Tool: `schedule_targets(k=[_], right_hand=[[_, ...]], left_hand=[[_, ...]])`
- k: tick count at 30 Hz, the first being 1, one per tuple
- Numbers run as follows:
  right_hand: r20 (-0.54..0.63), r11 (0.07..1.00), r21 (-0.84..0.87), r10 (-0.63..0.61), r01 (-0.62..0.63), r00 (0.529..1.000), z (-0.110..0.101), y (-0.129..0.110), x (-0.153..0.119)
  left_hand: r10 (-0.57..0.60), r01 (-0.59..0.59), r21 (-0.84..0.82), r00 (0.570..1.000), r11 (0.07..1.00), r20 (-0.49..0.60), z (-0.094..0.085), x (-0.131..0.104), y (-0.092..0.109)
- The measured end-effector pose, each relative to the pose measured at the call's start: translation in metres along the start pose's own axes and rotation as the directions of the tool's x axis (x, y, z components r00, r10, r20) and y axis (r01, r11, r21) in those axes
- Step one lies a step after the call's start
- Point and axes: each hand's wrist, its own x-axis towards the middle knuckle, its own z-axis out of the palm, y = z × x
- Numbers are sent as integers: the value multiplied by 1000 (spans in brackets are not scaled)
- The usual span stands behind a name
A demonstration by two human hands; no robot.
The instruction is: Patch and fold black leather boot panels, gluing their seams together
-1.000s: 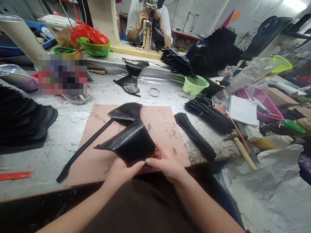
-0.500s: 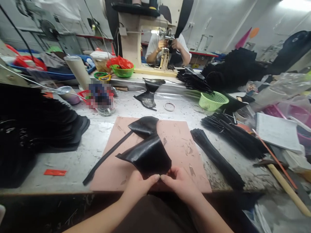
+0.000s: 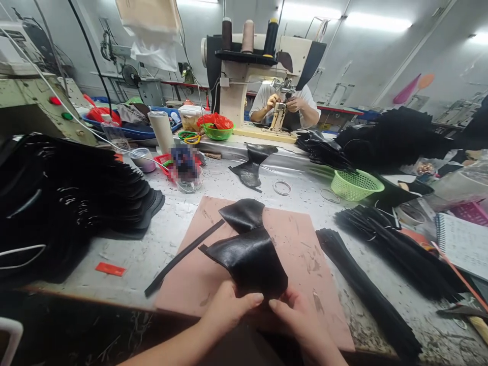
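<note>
A shiny black leather piece [image 3: 253, 259] with a narrow middle lies partly on a pink board [image 3: 301, 254]. Its near edge is pinched by both hands, thumbs on top and the other fingers mostly hidden beneath. My left hand [image 3: 234, 307] grips the edge on the left, my right hand [image 3: 295, 310] at the right corner; a small gap separates the thumb tips. Left of the leather, a thin black strip [image 3: 185, 258] lies slantwise across the board and past its left edge.
Black cut pieces [image 3: 114, 188] are stacked at left, black strip bundles [image 3: 366, 295] at right. A green basket [image 3: 356, 185], a metal ring [image 3: 282, 188] and another leather piece [image 3: 251, 168] lie beyond the board. Behind a sewing machine [image 3: 232, 101], another person [image 3: 305, 104] works.
The view has tilted up and shifted, so everything sits lower and further right. My thumbs are slightly further apart; both hands still hold the leather's near edge.
</note>
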Motion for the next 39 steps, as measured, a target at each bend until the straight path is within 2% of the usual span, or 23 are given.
schedule_targets(k=[3, 6, 9, 12, 14, 17, 21, 25, 27, 29, 35, 39], right_hand=[[16, 997, 49, 54, -54, 998, -1, -13, -6], [86, 995, 85, 51, -58, 995, 4, -23, -8], [170, 992, 114, 29, -49, 985, 9, -22, -4], [202, 995, 97, 3, -23, 979, 9, -15, 1], [198, 998, 70, -15, 1, 980, 7, -14, 0], [205, 996, 80, 22, -39, 978, 7, -15, -5], [183, 993, 103, 42, -62, 982, 10, -13, -9], [72, 995, -61, -76, 80, 995, 8, -12, -3], [12, 984, -138, -112, 112, 994, 5, -15, -2], [-1, 980, -165, -117, 115, 993, 3, -19, -2], [4, 997, -22, -69, 69, 998, 6, -26, -4], [-16, 999, 41, -21, 21, 1000, 9, -22, -3]], left_hand=[[-60, 59, 38, 998, 998, 26, -3, 1, 4], [-76, 76, 24, 997, 997, 9, 0, 0, 6], [-115, 116, 10, 993, 993, -38, 5, -3, 9], [-176, 176, -17, 983, 984, -55, 8, -4, 13], [-171, 171, -12, 983, 985, -68, 7, -4, 14], [-147, 147, 2, 985, 989, -90, 5, -3, 13], [-111, 114, 23, 987, 993, -114, 5, -3, 12], [-105, 110, 40, 987, 993, -119, 4, -2, 15], [-109, 115, 41, 987, 993, -121, 3, -1, 17], [-114, 120, 39, 986, 992, -123, 2, -1, 18], [-166, 171, 31, 980, 985, -110, 5, -1, 24], [-130, 132, 17, 988, 991, -85, 4, 0, 23]])
